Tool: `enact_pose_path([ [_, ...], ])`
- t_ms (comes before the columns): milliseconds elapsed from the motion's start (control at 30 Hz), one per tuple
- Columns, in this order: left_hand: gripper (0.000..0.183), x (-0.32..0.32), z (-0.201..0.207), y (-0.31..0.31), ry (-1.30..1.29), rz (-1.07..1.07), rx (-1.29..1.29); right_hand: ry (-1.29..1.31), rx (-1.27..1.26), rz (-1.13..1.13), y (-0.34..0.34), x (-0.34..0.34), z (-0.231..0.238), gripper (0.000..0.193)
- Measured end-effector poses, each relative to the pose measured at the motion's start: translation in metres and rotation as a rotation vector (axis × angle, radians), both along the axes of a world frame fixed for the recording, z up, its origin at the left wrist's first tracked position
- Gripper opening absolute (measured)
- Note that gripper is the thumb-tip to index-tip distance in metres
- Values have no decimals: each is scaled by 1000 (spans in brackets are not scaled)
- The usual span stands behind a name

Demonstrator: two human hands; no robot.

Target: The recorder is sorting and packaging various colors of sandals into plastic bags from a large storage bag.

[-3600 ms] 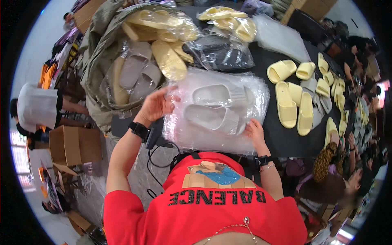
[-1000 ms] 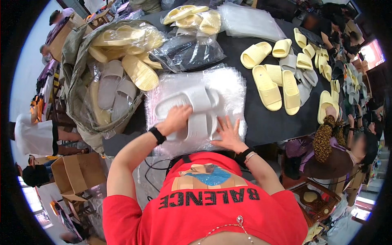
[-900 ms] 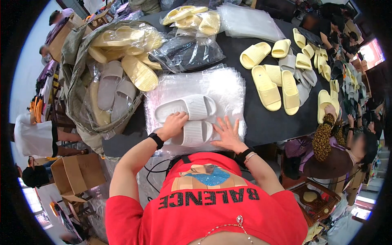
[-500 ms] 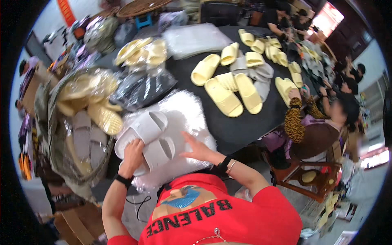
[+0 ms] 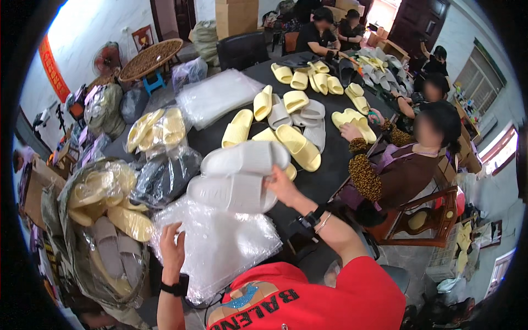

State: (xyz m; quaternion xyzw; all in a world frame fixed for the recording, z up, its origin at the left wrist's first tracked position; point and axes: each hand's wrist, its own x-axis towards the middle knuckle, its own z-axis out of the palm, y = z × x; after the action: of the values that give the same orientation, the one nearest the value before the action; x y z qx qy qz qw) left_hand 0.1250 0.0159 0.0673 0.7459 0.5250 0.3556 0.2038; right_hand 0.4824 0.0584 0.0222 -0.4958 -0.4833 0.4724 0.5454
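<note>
A pair of light grey slippers is raised above the table, lying side by side with the soles' inner faces up. My right hand grips the pair at the right end, fingers pinched on the edges. Below them lies a stack of clear plastic bags, creased and shiny. My left hand hovers over the stack's left edge, fingers apart and slightly curled, holding nothing. Yellow slippers and a few grey slippers sit beyond the raised pair.
At left stands an open sack of bagged yellow and grey slippers. Bagged black slippers and bagged yellow slippers lie beside it. Flat plastic sheets are farther back. A co-worker sits at the right, handling yellow slippers.
The grey slippers have risen off the plastic bags and turned, moving right with my right hand now gripping them. My left hand has let go of them. The view has tilted up.
</note>
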Motion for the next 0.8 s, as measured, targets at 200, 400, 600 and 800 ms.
enact_pose_path([
  [200,17,-26,-34,-24,26,53,-208,88,-26,-433,90,93,91,69],
  [400,19,-15,-29,-39,58,-12,-287,-433,21,-187,122,75,19,54],
  [600,21,-48,-51,-45,107,3,-305,-997,232,238,23,-45,-47,50],
  [800,21,-104,-56,-59,10,262,-296,-1350,172,370,-31,-96,-74,63],
])
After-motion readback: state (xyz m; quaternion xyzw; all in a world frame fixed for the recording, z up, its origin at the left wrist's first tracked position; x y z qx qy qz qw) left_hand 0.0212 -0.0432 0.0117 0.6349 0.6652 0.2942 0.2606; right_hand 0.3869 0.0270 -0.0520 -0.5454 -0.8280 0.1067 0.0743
